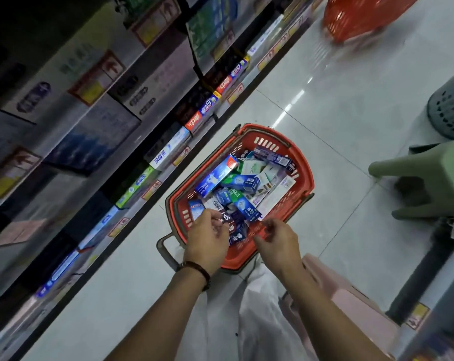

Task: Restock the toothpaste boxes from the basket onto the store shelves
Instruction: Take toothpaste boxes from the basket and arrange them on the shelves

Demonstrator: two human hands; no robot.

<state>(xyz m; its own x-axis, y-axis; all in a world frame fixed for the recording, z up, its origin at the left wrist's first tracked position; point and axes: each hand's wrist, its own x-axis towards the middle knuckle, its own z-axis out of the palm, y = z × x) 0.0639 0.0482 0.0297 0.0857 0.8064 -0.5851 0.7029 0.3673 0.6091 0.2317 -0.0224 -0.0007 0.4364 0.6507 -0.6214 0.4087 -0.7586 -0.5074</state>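
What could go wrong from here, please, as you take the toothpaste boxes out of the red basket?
1. The toothpaste boxes lie criss-crossed in the red basket; pulling one from underneath may crush or spill others.
2. The left hand and right hand reach into the same near corner and could hinder each other.
3. The basket stands on the glossy floor near the green stool, so tripping seems possible.

The near basket is red with slotted mesh walls. Its toothpaste boxes are mostly blue, with some green, white and purple. The floor is glossy white tile with thin dark lines. At left the shelf labels are red and yellow. At right stand a pale green stool and a grey perforated bin, with a pink stool nearer. The far basket is red. The beaded bracelet is dark brown.
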